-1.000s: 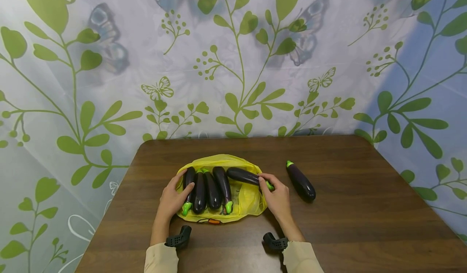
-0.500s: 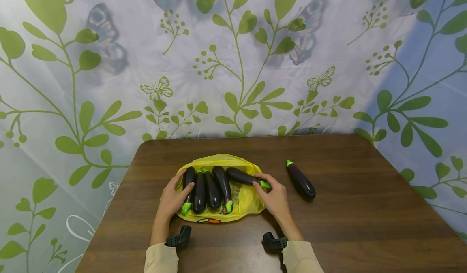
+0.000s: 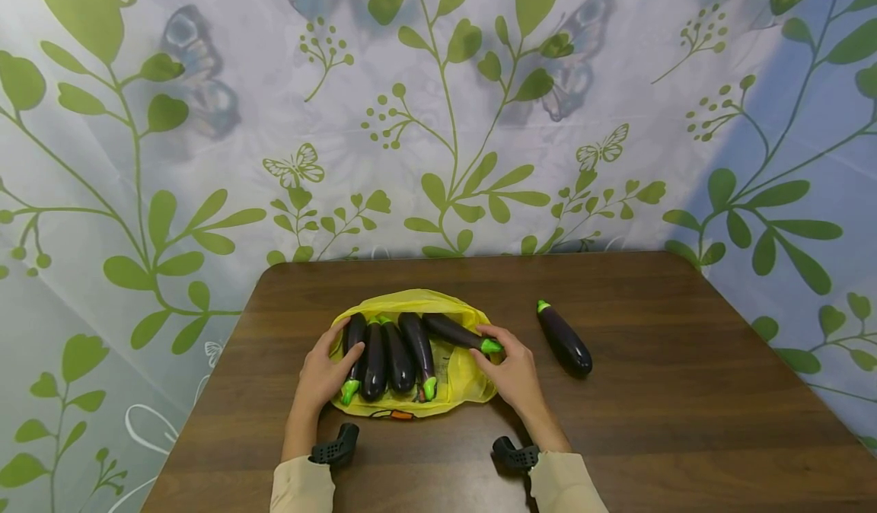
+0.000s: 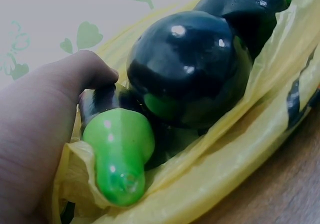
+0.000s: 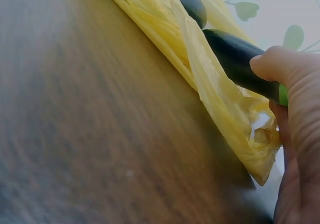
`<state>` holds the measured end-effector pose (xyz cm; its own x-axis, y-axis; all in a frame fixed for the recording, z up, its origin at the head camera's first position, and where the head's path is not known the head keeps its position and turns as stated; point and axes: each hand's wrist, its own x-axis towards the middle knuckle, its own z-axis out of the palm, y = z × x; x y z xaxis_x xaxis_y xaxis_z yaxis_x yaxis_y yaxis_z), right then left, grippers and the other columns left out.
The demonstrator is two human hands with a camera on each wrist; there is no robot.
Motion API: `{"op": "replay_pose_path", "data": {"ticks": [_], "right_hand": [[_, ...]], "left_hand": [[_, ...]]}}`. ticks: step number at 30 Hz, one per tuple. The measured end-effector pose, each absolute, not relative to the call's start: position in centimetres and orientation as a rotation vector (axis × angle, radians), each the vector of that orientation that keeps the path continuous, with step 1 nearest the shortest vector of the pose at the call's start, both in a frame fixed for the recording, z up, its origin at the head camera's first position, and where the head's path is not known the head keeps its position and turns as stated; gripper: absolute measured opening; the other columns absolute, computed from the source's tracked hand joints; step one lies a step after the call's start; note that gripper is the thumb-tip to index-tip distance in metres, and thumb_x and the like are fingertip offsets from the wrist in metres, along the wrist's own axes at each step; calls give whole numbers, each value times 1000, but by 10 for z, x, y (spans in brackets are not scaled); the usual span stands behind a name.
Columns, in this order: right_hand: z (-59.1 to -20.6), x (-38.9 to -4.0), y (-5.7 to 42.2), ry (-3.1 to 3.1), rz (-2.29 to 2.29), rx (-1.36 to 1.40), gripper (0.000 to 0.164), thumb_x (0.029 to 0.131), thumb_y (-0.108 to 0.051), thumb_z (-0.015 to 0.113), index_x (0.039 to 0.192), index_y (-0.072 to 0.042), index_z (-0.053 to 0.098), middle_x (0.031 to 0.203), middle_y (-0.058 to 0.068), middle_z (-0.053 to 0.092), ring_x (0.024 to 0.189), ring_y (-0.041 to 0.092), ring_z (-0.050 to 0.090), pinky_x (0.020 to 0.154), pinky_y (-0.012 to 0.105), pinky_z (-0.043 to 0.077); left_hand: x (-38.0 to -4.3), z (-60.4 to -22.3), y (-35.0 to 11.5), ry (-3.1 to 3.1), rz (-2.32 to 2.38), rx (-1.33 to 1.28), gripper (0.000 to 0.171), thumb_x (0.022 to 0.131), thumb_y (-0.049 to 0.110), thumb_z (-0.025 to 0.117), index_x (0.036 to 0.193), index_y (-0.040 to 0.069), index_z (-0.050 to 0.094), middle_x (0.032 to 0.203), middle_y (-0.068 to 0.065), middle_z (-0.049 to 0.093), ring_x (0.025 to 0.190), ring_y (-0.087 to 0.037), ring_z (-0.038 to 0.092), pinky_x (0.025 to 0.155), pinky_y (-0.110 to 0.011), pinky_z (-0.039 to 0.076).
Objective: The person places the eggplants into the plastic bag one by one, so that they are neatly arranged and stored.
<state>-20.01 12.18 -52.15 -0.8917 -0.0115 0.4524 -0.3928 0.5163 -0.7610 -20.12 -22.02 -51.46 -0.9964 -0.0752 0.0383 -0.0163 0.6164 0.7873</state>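
A yellow plastic bag (image 3: 469,380) lies open on the table with several dark eggplants in it, most in a row. My left hand (image 3: 320,374) holds the leftmost eggplant (image 3: 354,332) at the bag's left side, its thumb curled over it; in the left wrist view the green stem cap (image 4: 120,144) points toward the camera. At the bag's right side my right hand (image 3: 515,368) pinches a slanted eggplant (image 3: 448,329) by its stem end. In the right wrist view the thumb (image 5: 272,67) lies on that eggplant's dark skin; the other fingers are partly hidden.
Another eggplant (image 3: 565,342) lies alone on the brown wooden table (image 3: 658,391), right of the bag. Behind the table hangs a cloth (image 3: 384,170) printed with leaves and butterflies. Each wrist wears a black camera mount (image 3: 336,446).
My right hand has shifted slightly left and toward me, its fingers now spread about the green stem end. The slanted eggplant has moved a little left and tilted more. My left hand stays put.
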Motion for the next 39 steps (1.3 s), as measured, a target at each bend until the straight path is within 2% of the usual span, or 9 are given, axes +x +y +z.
{"op": "replay_pose_path", "data": {"ticks": [7,12,17,22,27,32,39], "right_hand": [[-521,-199,120,-2402,1362,368,34,86,-12,85,119,-19,76,119,4,74,109,22,69,92,41,58],[-521,-199,120,-2410,1339,458,34,87,-12,85,119,-18,76,120,1,73,112,21,69,97,44,57],[-523,-199,120,-2454,1327,512,35,87,-13,85,120,-17,75,119,-1,73,106,19,69,91,38,58],[-522,-199,118,-2535,1342,518,33,90,-21,82,122,-18,74,118,-4,73,103,15,69,88,33,59],[-521,-198,116,-2595,1316,501,28,95,-26,77,122,-23,75,121,-7,73,109,16,67,94,40,56],[-521,-197,113,-2613,1282,525,28,96,-25,76,123,-21,75,124,-4,73,115,20,66,100,46,54],[-522,-196,109,-2569,1228,592,41,92,-21,80,132,-15,71,124,4,73,112,23,67,97,48,55]], "left_hand": [[-201,-515,-220,-2766,-1348,79,67,100,50,64,159,28,41,164,-17,36,149,-47,34,114,-76,25],[-202,-515,-220,-2764,-1348,76,67,100,51,63,159,28,40,164,-17,36,149,-47,34,114,-77,24],[-202,-515,-220,-2764,-1347,77,67,100,52,63,159,29,40,164,-17,36,149,-47,35,113,-77,24],[-202,-514,-220,-2766,-1350,79,68,100,52,63,159,29,41,164,-17,37,149,-47,35,113,-77,25],[-203,-514,-220,-2762,-1352,76,68,100,51,64,159,29,40,164,-18,37,149,-46,35,114,-75,26],[-203,-514,-220,-2769,-1348,87,68,100,51,64,159,29,40,164,-17,37,149,-46,35,114,-76,25],[-203,-515,-221,-2769,-1351,92,69,99,52,64,159,29,40,164,-17,37,149,-46,34,114,-77,24]]}}
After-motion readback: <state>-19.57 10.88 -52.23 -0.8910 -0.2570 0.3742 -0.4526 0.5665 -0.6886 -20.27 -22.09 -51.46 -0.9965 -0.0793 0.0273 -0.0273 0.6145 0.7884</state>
